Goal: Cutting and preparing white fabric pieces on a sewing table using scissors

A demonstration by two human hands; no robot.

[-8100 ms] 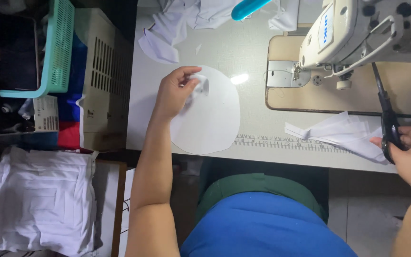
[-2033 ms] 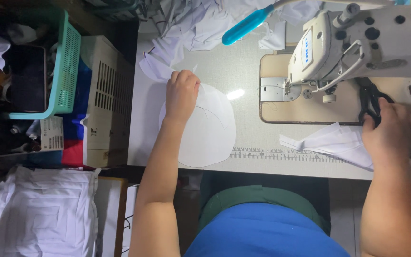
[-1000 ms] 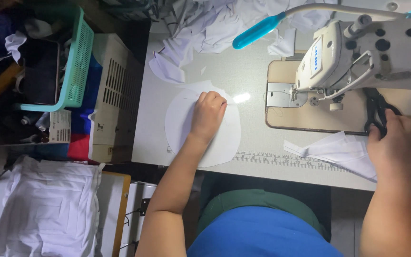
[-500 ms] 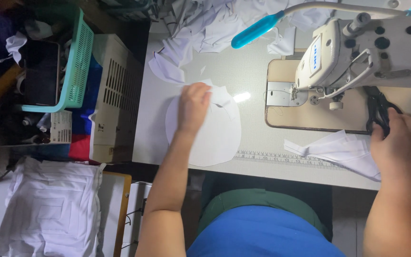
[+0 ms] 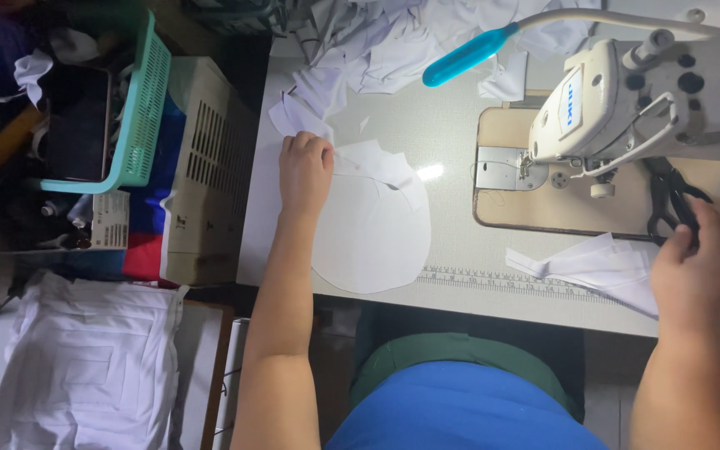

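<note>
While the left hand (image 5: 304,171) presses, fingers curled, on the upper edge of a rounded white fabric piece (image 5: 372,223) lying on the bench (image 5: 452,133), the right hand (image 5: 697,267) closes around black scissors (image 5: 668,204), apparently by the handles, beside the sewing machine (image 5: 627,100) and folded white cloth (image 5: 593,267).
</note>
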